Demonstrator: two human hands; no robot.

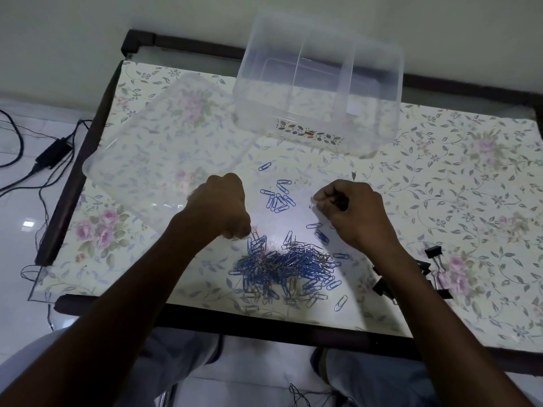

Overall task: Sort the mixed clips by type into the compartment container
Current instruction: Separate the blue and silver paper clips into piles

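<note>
Both hands curled: left hand pinching at paper clip pile, right hand pinching 1 small clip. Best lifted singly, blue apart from silver, binder clips last. Compartment container well beyond, lid beside. Floral table, white tile floor, cables.

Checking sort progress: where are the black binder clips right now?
In the head view the black binder clips lie on the table at the person's right, near the front edge, partly hidden by the right forearm, just right of the paper clip pile.
</note>
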